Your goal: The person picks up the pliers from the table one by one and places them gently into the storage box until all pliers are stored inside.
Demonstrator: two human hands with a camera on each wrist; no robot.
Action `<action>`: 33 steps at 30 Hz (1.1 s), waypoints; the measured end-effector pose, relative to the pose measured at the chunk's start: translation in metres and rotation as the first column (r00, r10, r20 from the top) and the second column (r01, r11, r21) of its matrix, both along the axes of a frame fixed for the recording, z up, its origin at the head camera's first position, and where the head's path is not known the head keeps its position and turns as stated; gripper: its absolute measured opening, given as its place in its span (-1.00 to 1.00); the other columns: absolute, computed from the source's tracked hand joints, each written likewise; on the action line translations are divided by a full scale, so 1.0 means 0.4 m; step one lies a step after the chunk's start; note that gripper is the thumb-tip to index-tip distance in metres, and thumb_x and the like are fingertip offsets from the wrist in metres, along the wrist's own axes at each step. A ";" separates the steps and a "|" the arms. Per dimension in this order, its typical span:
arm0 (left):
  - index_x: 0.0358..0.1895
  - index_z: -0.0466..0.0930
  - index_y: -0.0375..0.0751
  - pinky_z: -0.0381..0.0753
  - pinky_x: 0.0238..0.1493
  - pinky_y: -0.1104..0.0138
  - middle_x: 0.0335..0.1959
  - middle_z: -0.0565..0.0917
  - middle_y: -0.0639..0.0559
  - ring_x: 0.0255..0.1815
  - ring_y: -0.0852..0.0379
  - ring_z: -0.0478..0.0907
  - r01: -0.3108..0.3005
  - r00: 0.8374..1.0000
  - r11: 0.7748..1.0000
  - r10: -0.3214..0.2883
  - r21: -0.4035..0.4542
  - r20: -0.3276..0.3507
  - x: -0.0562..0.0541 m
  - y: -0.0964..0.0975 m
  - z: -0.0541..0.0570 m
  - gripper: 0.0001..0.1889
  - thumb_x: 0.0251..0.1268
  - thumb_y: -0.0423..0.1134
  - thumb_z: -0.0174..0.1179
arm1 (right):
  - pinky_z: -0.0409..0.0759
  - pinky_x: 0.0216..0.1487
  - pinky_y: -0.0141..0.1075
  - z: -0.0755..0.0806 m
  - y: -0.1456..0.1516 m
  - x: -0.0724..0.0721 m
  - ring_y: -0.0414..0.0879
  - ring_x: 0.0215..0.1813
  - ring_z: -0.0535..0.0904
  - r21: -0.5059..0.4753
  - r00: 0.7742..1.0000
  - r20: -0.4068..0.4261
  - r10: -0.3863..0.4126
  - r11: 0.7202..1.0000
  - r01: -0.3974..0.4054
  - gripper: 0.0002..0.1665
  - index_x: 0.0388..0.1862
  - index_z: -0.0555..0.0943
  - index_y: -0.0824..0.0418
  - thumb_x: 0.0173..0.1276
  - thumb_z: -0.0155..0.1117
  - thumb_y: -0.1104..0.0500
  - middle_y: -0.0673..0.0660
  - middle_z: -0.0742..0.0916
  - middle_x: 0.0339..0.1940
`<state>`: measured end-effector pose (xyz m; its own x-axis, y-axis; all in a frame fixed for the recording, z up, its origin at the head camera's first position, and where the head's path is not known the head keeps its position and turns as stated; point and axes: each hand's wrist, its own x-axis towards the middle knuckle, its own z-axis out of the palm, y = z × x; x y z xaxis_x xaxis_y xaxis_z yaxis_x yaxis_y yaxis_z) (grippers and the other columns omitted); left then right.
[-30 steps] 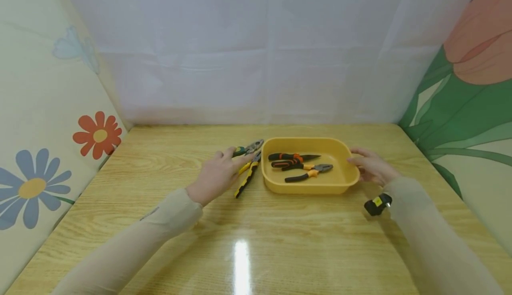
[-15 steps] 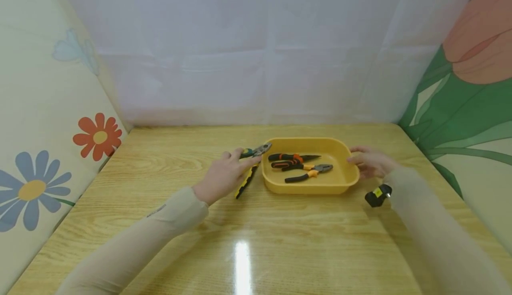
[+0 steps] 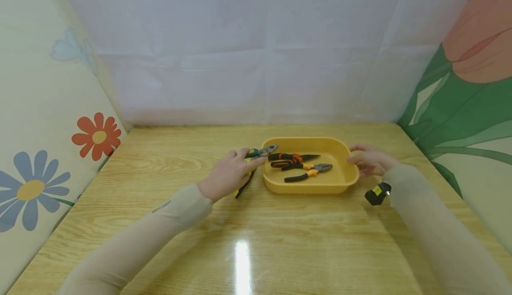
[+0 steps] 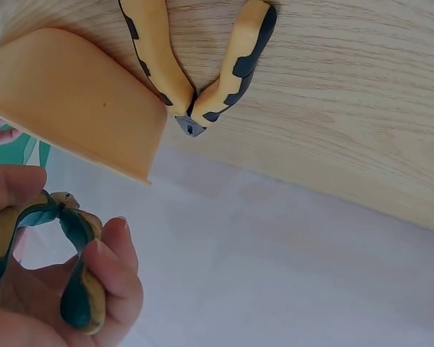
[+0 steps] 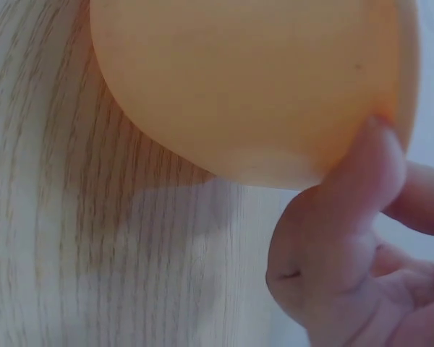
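My left hand holds combination pliers with green and yellow handles. Their metal jaws extend over the left rim of a yellow plastic bin. In the left wrist view, the fingers curl round the spread handles of these pliers. Below that hand, yellow-and-black pliers lie on the table beside the bin, partly hidden in the head view. At the bin's right end, my right hand grips the rim. The right wrist view has the thumb pressed on the bin's outer wall.
Inside the bin lie black-and-orange needle-nose pliers, another tool with black-and-orange handles, and black-and-orange combination pliers. A small black device hangs at the right wrist. The wooden table meets a white backdrop and flowered side panels.
My left hand has lifted the green-handled pliers and carried them right, from beside the bin to over its left rim. The yellow-and-black pliers stay put. The right hand keeps its place at the bin.
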<state>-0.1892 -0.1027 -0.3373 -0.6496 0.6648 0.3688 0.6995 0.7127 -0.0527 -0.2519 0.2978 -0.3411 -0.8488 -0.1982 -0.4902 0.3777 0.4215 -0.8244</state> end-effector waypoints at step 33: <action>0.38 0.42 0.14 0.51 -0.39 0.24 0.14 0.49 -0.25 -0.35 -0.01 0.47 0.203 0.978 0.960 -0.189 -0.192 0.088 -0.062 0.088 0.016 -0.43 0.32 -0.34 0.21 | 0.63 -0.32 -0.30 0.000 -0.002 0.005 -0.18 -0.33 0.60 -0.059 1.000 -0.005 -0.009 0.998 0.008 -0.33 0.37 -0.04 0.44 0.45 0.05 0.32 0.03 0.59 -0.33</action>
